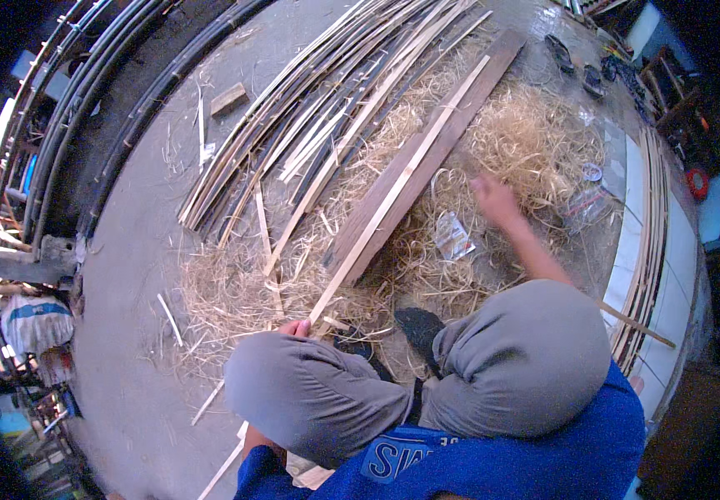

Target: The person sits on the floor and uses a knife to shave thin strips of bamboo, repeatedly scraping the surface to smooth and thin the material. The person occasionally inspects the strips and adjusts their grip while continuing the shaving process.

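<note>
A long pale bamboo strip lies lengthwise on a dark brown plank in front of me. My left hand, partly hidden by my knee, pinches the strip's near end. My right hand is to the right of the plank, above a heap of curly shavings. Motion smears its fingers, and whether it holds anything does not show. Below that hand, a small printed packet rests among the shavings.
Many split strips lie in a bundle left of the plank. A wooden block sits beyond them. Dark poles line the far left. Long thin strips lie on white tiles at right, and sandals lie at the far right.
</note>
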Demonstrator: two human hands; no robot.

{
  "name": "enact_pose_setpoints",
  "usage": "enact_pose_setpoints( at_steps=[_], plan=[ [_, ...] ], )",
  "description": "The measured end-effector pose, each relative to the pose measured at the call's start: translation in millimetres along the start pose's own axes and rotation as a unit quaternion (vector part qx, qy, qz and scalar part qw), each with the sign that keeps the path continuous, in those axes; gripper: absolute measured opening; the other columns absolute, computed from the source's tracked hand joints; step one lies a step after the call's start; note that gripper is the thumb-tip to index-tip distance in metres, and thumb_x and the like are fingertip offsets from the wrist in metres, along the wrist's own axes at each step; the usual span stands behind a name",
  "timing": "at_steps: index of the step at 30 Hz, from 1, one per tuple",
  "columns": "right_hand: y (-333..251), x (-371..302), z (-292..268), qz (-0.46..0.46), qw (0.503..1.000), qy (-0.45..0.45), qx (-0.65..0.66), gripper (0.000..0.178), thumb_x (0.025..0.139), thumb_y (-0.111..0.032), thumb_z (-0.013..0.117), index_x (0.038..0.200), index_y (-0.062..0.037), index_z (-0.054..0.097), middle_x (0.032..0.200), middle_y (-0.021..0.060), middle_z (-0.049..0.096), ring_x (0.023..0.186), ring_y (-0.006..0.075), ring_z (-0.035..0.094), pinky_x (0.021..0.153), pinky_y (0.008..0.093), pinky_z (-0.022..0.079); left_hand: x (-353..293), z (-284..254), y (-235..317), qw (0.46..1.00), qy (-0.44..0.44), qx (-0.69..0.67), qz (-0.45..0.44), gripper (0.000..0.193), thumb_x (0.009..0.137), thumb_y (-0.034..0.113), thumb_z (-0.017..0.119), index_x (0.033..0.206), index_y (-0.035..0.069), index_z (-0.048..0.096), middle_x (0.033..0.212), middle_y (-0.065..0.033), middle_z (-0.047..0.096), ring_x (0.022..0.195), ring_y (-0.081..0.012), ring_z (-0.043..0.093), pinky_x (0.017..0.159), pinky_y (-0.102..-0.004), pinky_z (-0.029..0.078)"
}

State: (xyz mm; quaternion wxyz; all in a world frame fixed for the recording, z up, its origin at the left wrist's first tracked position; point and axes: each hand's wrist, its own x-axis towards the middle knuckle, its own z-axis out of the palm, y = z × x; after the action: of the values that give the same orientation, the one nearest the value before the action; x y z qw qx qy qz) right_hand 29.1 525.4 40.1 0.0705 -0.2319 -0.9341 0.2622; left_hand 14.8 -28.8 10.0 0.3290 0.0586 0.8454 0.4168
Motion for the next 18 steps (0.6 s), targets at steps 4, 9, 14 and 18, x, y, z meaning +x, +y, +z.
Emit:
enact_pose_setpoints(
  at_steps=[4,9,14,18],
  plan=[
    [-98,-112,78,-0.252,0.942,-0.185,0.122,0.040,0.089,-0.039,0.056,0.119,-0.0124,0.058,0.094,0.0165,0.067,0.084,0.0344,0.065,0.074,0.0432,0.053,26,39,14,0.975,0.112,0.157,0.108,0.032,0.095,0.034,0.051,0.089,0.004,0.061,0.059,-0.0045,0.055,0.050,-0.0167,0.051,0.046,-0.0350,0.039],
    [-24,-27,52,-0.152,0.974,-0.162,-0.051,0.035,0.093,-0.030,0.045,0.114,-0.0064,0.060,0.106,0.0184,0.064,0.089,0.0367,0.063,0.077,0.0448,0.051,-7,35,34,0.942,0.098,0.311,0.074,0.038,0.096,0.037,0.046,0.095,0.002,0.061,0.061,-0.0074,0.056,0.051,-0.0220,0.052,0.050,-0.0398,0.042],
    [10,31,-28,0.064,0.996,0.030,-0.057,0.040,0.093,-0.037,0.046,0.118,-0.0075,0.057,0.099,0.0207,0.065,0.094,0.0387,0.062,0.081,0.0460,0.049,-2,9,-31,0.987,0.039,0.153,-0.031,0.043,0.097,0.042,0.044,0.098,0.002,0.061,0.063,-0.0072,0.056,0.052,-0.0205,0.053,0.050,-0.0379,0.043],
    [-102,-86,80,-0.231,0.929,-0.289,0.011,0.030,0.092,-0.035,0.049,0.108,-0.0118,0.062,0.094,0.0184,0.065,0.082,0.0375,0.064,0.073,0.0433,0.052,22,12,61,0.990,-0.088,-0.103,-0.036,0.042,0.099,0.040,0.041,0.090,0.005,0.062,0.063,-0.0031,0.056,0.051,-0.0122,0.049,0.047,-0.0273,0.040]
  ],
)
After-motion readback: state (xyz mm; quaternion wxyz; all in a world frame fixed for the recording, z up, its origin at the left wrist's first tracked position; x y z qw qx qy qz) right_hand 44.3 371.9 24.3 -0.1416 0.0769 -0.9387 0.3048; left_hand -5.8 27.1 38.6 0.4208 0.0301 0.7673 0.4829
